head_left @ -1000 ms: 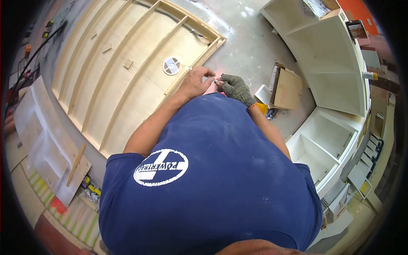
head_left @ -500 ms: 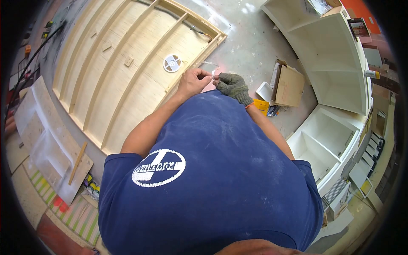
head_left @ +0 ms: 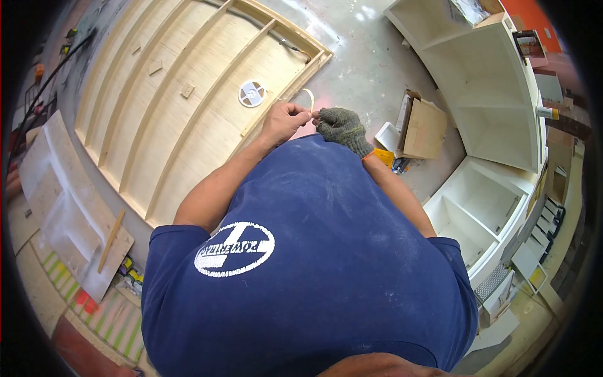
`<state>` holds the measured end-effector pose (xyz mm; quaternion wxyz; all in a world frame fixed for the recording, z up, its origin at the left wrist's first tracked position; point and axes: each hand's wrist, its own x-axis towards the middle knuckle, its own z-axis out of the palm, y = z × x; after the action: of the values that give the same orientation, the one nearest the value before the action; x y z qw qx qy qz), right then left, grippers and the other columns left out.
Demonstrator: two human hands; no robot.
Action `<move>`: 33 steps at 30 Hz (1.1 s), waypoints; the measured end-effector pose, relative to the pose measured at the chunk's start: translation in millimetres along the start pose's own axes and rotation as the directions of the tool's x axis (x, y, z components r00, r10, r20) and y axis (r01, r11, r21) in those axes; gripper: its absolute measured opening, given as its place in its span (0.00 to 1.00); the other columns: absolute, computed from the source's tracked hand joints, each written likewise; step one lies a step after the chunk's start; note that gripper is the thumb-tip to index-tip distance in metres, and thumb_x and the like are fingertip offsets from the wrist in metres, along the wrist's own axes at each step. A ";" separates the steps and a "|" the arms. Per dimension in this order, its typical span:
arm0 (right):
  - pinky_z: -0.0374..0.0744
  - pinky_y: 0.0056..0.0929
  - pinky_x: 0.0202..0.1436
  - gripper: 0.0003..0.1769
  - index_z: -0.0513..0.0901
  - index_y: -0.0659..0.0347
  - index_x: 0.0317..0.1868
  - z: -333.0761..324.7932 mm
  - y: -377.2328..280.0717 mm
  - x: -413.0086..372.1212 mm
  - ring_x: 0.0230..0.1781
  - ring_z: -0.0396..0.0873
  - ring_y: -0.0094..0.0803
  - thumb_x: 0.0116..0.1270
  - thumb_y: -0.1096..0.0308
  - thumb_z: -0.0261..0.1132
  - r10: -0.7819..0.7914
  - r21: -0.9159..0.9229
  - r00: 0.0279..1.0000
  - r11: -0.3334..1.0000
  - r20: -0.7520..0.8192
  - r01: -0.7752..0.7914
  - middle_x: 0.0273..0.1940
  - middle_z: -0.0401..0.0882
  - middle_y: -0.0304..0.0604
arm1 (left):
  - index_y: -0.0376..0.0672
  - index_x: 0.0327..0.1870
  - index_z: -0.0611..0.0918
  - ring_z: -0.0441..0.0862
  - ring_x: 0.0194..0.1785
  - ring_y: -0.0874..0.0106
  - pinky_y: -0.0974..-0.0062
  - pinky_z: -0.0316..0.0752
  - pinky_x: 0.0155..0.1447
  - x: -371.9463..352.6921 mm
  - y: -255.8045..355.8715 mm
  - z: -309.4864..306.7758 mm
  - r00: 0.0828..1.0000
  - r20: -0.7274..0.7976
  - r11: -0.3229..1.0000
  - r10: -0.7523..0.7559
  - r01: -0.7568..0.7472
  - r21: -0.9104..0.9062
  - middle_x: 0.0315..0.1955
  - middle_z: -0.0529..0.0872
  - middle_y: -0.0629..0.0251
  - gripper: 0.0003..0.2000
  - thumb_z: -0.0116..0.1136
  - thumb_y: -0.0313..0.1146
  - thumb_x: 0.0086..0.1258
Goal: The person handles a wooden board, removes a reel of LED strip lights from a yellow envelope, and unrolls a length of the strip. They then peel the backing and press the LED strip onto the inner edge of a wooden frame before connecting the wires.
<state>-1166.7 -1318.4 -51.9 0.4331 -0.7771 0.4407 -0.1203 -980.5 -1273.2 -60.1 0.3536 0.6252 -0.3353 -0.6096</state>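
The lower end of the narrow pale strip (head_left: 311, 98) is hidden among the fingertips, too small to make out; the thumb of the gloved right hand (head_left: 342, 129) is hard to distinguish, and the blue shirt (head_left: 308, 251) fills the view below. The bare left hand (head_left: 284, 123) pinches the strip between thumb and fingers; the right hand's fingers are curled close against that pinch, though I cannot tell whether they grip it too. The strip's visible part arcs up beyond the fingertips, just outside the right-hand edge of the ribbed wooden frame (head_left: 217, 85); a white reel (head_left: 252, 93) lies inside that edge, below the frame's upper right corner.
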 end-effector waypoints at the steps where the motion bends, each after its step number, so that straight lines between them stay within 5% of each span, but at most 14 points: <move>1: 0.79 0.39 0.42 0.12 0.87 0.51 0.45 0.3 -0.5 -0.2 0.37 0.83 0.43 0.65 0.58 0.63 -0.002 -0.001 1.000 1.000 0.003 0.002 0.35 0.86 0.46 | 0.32 0.39 0.86 0.77 0.30 0.81 0.83 0.73 0.37 -0.4 1.1 0.4 1.000 -0.003 1.000 0.000 0.000 -0.002 0.30 0.87 0.65 0.09 0.63 0.30 0.66; 10: 0.79 0.39 0.39 0.11 0.87 0.52 0.41 3.8 -0.1 -3.4 0.35 0.83 0.42 0.64 0.58 0.64 -0.053 0.003 0.997 0.999 -0.059 0.054 0.33 0.85 0.44 | 0.32 0.38 0.85 0.77 0.30 0.82 0.84 0.74 0.36 -6.5 9.2 3.8 0.997 0.037 0.990 -0.066 0.070 -0.120 0.30 0.87 0.64 0.07 0.64 0.28 0.66; 15: 0.79 0.40 0.38 0.11 0.87 0.53 0.40 5.3 0.7 -10.0 0.34 0.83 0.42 0.64 0.57 0.64 -0.006 0.090 0.993 0.996 -0.116 0.017 0.33 0.85 0.45 | 0.33 0.42 0.86 0.80 0.33 0.81 0.82 0.77 0.41 -8.5 7.4 2.9 0.981 0.161 0.930 -0.109 0.158 -0.332 0.33 0.88 0.63 0.10 0.62 0.32 0.68; 33: 0.78 0.42 0.37 0.11 0.85 0.51 0.41 4.8 3.6 -12.2 0.34 0.82 0.44 0.65 0.57 0.61 -0.057 0.015 0.995 0.998 -0.085 0.058 0.32 0.84 0.46 | 0.37 0.41 0.87 0.82 0.35 0.80 0.81 0.78 0.43 -5.1 -4.2 2.5 0.977 0.144 0.947 -0.155 0.189 -0.259 0.34 0.89 0.65 0.09 0.63 0.34 0.69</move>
<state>-1173.2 -1306.9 -55.2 0.4171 -0.7799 0.4348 -0.1692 -983.2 -1266.7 -61.0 0.3602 0.5593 -0.2136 -0.7154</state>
